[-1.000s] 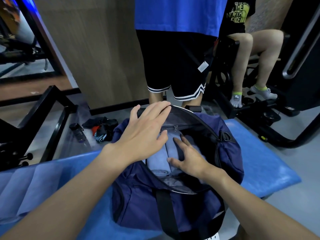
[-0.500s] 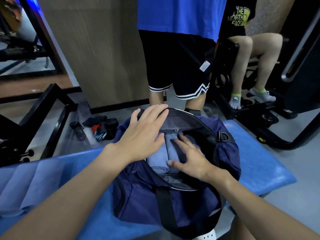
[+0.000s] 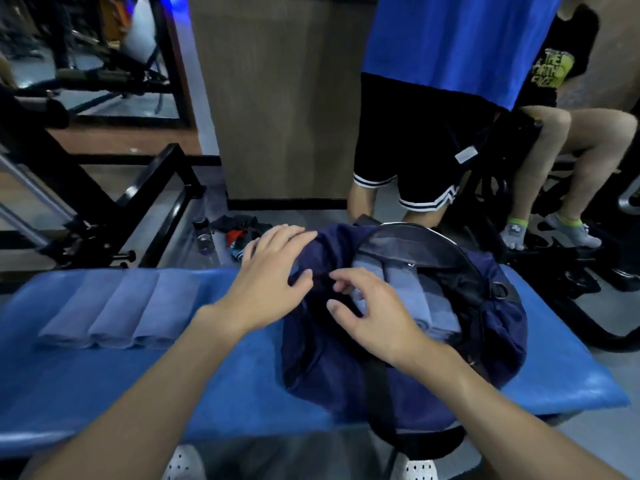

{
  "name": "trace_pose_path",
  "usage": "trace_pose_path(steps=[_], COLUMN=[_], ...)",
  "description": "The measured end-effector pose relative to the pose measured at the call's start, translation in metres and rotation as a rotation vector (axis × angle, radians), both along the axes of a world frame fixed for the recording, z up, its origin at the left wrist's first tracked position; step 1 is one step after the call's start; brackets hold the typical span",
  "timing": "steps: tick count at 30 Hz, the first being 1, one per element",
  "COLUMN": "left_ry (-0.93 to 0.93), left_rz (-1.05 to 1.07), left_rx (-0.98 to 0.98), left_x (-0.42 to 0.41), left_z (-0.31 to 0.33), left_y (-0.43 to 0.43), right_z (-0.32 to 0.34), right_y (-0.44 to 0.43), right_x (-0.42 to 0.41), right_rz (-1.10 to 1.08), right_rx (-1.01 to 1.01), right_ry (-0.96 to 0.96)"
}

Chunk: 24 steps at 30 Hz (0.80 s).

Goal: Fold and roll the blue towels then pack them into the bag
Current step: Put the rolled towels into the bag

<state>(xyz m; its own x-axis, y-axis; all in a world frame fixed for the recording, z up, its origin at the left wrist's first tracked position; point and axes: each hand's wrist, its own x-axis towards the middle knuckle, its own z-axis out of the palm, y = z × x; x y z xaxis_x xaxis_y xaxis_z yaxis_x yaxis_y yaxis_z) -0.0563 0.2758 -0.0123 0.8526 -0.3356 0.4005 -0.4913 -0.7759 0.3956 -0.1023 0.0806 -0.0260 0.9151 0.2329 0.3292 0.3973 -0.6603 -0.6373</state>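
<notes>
I'm partway: packed towels (image 3: 408, 299) lying in the bag (image 3: 346, 368), three rolls (image 3: 117, 306) waiting at nine o'clock. My left hand (image 3: 273, 271) is resting spread on the bag; my right hand (image 3: 377, 320) is curling, and I cannot tell its grip.

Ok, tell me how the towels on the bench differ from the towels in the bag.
The towels on the bench lie in the open on the blue bench, left of the bag; the towels in the bag sit inside its open mouth. The bench towels show fully, no hand on them; the bag towels are partly hidden by the bag's edge and the right hand. Both are light blue rolls laid side by side.
</notes>
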Motion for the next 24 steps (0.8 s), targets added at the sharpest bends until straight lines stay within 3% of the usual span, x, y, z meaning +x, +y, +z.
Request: trace_pose_path(steps=[4,10,18,24], left_ry=[0.080,0.169,0.268,0.246], left_rz=[0.146,0.356,0.560,0.590], left_rx=[-0.031,-0.011,0.083,0.027], left_x=[-0.007,-0.011,-0.019,-0.018], left_z=[-0.024,-0.065,-0.133,-0.147], left_y=[0.060,0.146,0.216,0.222], right_z=[0.003,-0.026,-0.065,-0.086], right_y=[0.058,0.154,0.252,0.287], right_x=[0.002,0.022,0.068,0.100], right_rz=[0.127,0.199,0.000,-0.173], right_rx=[0.038,0.068,0.219,0.352], right_ry=[0.024,0.310,0.767,0.844])
